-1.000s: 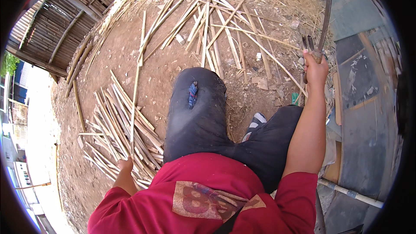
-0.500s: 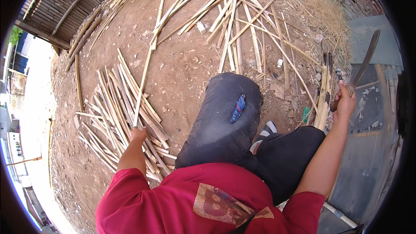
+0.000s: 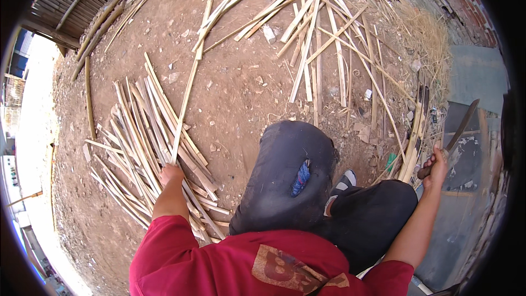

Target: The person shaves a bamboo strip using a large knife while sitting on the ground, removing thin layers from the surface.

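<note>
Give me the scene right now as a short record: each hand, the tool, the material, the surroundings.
Left hand: closed on the near end of a long pale strip, at the person's left
Right hand: gripping a knife by its handle, at the person's right
Blade: long, slightly curved, pointing forward and right, apart from the held strip
Left pile: many pale strips on bare ground
Ahead: scattered, crossing strips
Right side: flat blue-grey sheet

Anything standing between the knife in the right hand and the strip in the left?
Yes: the left knee stands between them, mid-view, with the right hand and knife to its right and the left hand and strip to its left.
</note>
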A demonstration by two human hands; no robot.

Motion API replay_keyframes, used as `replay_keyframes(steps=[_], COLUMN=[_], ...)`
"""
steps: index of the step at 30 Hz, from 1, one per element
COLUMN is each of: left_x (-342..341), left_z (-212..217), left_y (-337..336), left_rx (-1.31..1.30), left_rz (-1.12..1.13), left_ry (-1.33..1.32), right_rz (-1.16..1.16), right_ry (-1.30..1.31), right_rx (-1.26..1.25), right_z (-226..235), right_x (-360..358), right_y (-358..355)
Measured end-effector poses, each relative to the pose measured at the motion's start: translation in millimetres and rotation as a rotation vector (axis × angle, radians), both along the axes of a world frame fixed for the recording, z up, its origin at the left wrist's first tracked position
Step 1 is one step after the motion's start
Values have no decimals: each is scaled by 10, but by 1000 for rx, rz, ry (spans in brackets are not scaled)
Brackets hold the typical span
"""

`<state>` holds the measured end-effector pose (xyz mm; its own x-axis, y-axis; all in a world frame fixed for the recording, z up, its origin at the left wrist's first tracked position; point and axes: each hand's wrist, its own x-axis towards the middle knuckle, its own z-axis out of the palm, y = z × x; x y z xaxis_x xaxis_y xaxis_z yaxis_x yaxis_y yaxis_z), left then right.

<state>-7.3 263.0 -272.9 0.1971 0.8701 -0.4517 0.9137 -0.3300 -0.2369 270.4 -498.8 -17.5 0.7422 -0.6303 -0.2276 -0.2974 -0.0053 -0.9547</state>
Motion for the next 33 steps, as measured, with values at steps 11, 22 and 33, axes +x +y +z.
replay_keyframes(steps=[11,22,33], left_x=[-546,-485,1550], left_z=[-220,-42,-672], left_y=[54,639,710], left_rx=[273,453,-183], left_rz=[-6,345,-207], left_ry=[-444,-432,-723], right_rz=[65,72,48], right_ry=[-25,-48,-40], right_rx=[84,79,26], right_z=[45,33,-27], right_x=[194,147,132], right_y=[536,531,276])
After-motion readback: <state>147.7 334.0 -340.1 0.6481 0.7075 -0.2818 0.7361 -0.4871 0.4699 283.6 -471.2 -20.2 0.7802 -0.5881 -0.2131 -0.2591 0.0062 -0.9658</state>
